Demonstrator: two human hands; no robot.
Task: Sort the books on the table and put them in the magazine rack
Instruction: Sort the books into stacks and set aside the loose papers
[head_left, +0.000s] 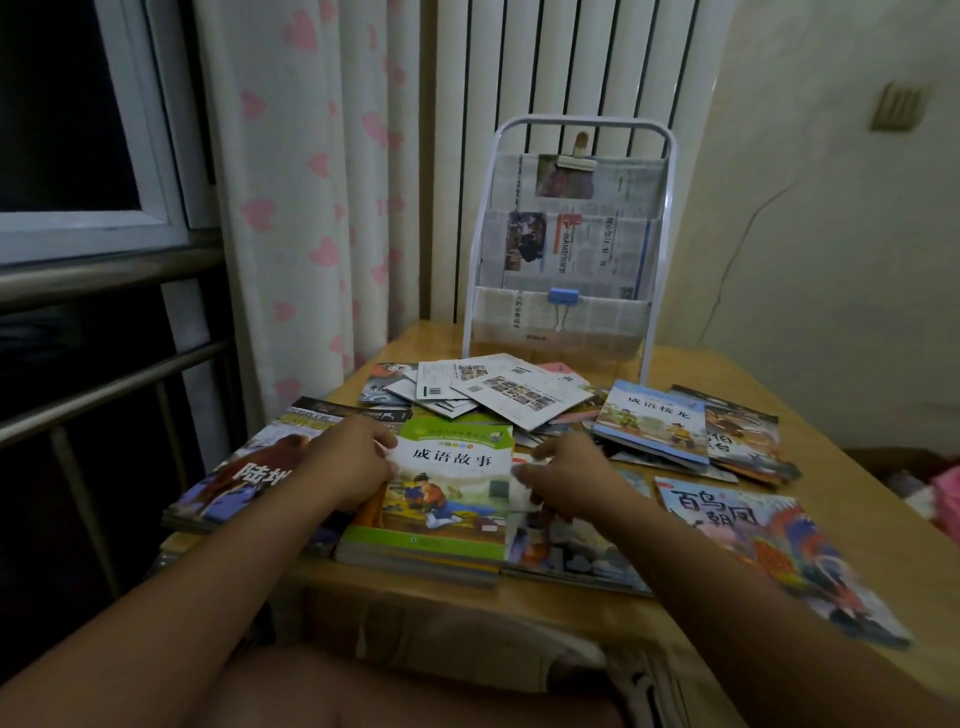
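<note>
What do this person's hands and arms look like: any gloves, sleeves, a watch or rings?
Both the left hand and the right hand are bare: no gloves. The forearms are uncovered to the bottom of the picture, with no sleeve in view. No watch, bracelet or ring shows, though the fingers are too blurred to rule out a thin ring.

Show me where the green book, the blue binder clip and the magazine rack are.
green book (447, 499): head view, middle of its front cover.
blue binder clip (563, 297): head view, its blue body on the rack's lowest pocket.
magazine rack (660, 291): head view, right upright of its white frame.
</note>
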